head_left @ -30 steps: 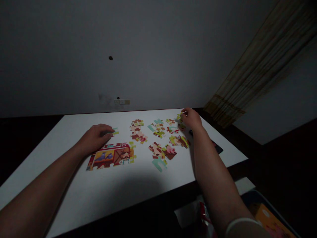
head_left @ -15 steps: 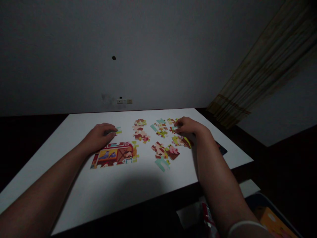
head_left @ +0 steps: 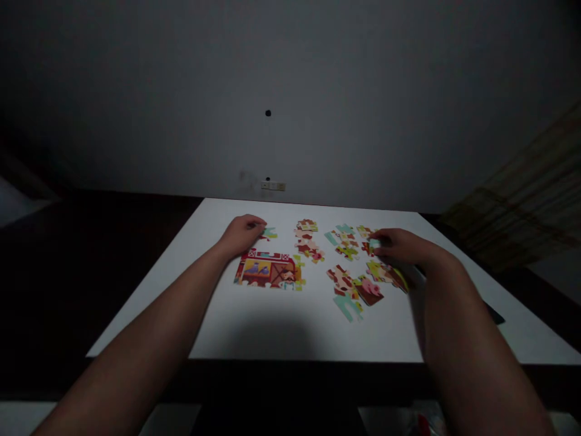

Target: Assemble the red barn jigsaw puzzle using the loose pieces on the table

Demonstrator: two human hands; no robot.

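Observation:
My left hand (head_left: 242,235) is closed at the fingertips on a teal and green puzzle piece (head_left: 271,232), above the joined barn section (head_left: 263,269) of a jigsaw puzzle. On the other side, my right hand (head_left: 402,247) pinches a small puzzle piece (head_left: 373,244) with teal and red on it, its fingers covering part of it. Cow-patterned pieces (head_left: 305,239) lie between the hands. Close to the right hand are teal and green pieces (head_left: 345,239) and a yellow-brown piece (head_left: 388,274). Nearer to me lie a pig piece (head_left: 368,289) and a pale teal piece (head_left: 348,307).
All the pieces rest on a white table (head_left: 272,336). A dark flat object (head_left: 494,313) lies at its right, partly behind my forearm. Beyond the table stand a grey wall with a socket panel (head_left: 273,186) and a curtain (head_left: 512,181) at the right.
The view has turned left, so the table and both hands appear farther right. Both hands stay at their pieces, and the puzzle layout looks the same.

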